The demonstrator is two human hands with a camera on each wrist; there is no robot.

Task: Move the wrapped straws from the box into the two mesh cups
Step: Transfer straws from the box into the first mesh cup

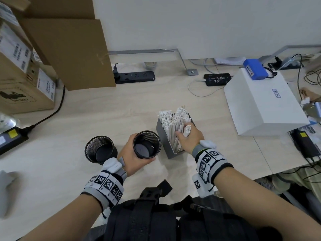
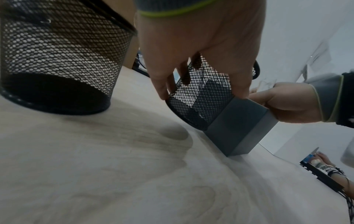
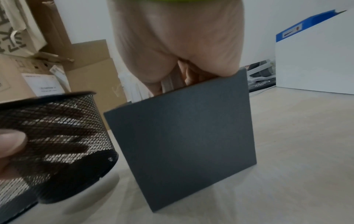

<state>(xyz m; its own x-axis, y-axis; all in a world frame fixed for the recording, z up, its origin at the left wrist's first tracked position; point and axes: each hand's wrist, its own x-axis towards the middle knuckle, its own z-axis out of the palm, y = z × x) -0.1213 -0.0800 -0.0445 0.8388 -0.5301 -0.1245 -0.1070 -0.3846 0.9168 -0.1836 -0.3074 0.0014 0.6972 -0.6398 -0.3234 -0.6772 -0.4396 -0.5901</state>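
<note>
Left hand: the left hand is wrapped around one black mesh cup; thumb on the near side, fingers on the far side, as seen in the left wrist view. The cup is seen lifted and tilted off the table there, just beside the box.
Held cup contents: one small white scrap is seen inside near the bottom; what it is cannot be told.
Second mesh cup: the other mesh cup is stood upright on the table, to the left of the held one, touched by no hand. Nothing is seen in it.
Right hand: the right hand is reached into the top of the grey box; fingers are curled around a small bunch of wrapped straws.
Box: stood on the table, right of the held cup, packed with white paper-wrapped straws standing on end, tops sticking out above the rim.
Right wrist view: the grey box wall fills the middle, the fingers are hidden behind its rim, and the held cup is at the left.
Surroundings: cardboard boxes at far left, a black power strip by the wall, a white case at right.
</note>
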